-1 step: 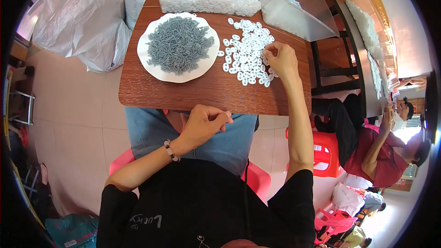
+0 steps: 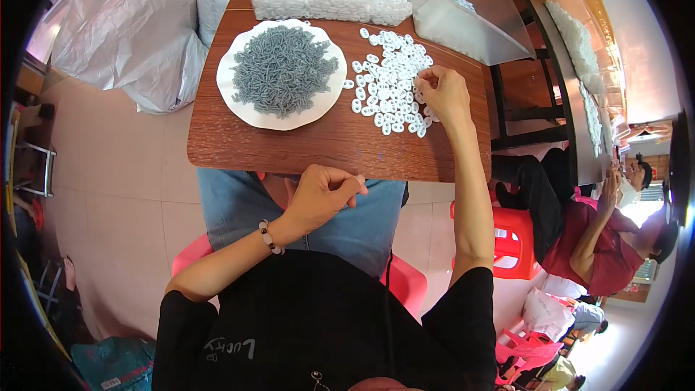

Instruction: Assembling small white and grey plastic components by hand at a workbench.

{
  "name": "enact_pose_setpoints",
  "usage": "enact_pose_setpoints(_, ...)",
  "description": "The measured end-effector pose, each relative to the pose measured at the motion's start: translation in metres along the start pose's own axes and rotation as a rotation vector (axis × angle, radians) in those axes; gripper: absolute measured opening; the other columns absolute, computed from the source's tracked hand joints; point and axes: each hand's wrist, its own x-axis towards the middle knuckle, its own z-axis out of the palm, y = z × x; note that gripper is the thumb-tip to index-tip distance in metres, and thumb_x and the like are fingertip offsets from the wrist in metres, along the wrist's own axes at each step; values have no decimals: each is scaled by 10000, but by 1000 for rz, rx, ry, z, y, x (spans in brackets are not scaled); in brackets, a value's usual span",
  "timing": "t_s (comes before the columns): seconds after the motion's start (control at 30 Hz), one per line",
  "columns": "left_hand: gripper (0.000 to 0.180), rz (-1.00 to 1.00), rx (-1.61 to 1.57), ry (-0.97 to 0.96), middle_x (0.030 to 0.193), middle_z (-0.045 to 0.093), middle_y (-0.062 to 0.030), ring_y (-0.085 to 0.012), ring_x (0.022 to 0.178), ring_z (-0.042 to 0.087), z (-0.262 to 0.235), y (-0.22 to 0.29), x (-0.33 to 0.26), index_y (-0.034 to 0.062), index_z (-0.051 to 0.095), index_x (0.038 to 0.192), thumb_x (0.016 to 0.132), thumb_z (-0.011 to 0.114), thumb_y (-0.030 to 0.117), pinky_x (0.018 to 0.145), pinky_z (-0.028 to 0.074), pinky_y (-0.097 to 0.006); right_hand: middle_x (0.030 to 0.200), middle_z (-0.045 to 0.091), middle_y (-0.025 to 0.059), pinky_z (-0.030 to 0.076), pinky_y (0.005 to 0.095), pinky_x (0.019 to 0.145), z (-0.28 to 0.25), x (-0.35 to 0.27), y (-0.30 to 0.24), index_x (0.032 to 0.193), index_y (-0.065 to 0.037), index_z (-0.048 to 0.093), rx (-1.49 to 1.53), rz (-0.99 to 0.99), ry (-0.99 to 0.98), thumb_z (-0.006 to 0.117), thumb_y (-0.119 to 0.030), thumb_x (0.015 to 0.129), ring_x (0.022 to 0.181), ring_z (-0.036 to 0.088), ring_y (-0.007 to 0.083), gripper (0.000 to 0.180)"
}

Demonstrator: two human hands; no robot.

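Spanning the space before you, the brown wood-grain tabletop (image 2: 253, 148) carries everything within your reach. Along its far side stands a clear plastic container (image 2: 496, 14), its walls probably there to keep the bulk of white pieces from spilling. The scalloped white plate (image 2: 226, 76) sits to the left, and its rim seems meant to stop the grey heap (image 2: 282, 69) of slim little pieces from scattering. To its right, the two-holed white ovals (image 2: 394, 72) lie loose, mostly one layer deep, perhaps so that single ones are easy to pick out. Your hands are well apart: the right hand (image 2: 444, 95) touches the ovals' right edge, thumb and fingers drawn close, while the left hand (image 2: 322, 194) hangs curled at the near edge, the ovals beyond it to the right. You cannot tell whether either one grips a piece.
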Motion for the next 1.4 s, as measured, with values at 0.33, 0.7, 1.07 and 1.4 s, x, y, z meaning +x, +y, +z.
enact_pose_setpoints(0.33,267,-3,-102,-2,625,588,7,-7,503,451,-3,8,-1,10,715,860,928,596,240,435,328,-165,706,639,-1,406,219,555,-4,-23,0,917,3,698,680,49,-133,673,-123,836,600,531,68,151)
enact_pose_setpoints(0.7,236,63,-227,116,828,655,-20,-43,663,553,-2,24,-5,1,663,1068,944,588,188,569,452,-186,822,675,14,399,171,566,-6,-108,-58,984,-11,678,1188,113,-429,686,-131,867,624,509,29,168)
enact_pose_setpoints(1.07,210,238,-225,171,857,662,-24,-58,696,575,-4,18,-4,0,680,1051,905,648,149,598,469,-197,791,661,20,394,178,585,4,-137,-72,952,-5,656,1297,87,-424,673,-115,879,653,525,31,133)
enact_pose_setpoints(1.4,219,109,-282,94,818,660,-17,-59,686,577,-5,18,-4,9,676,1050,917,634,178,597,470,-193,893,639,7,437,206,685,-1,-146,-71,1047,4,658,1163,-7,-333,734,-31,799,718,527,49,262)
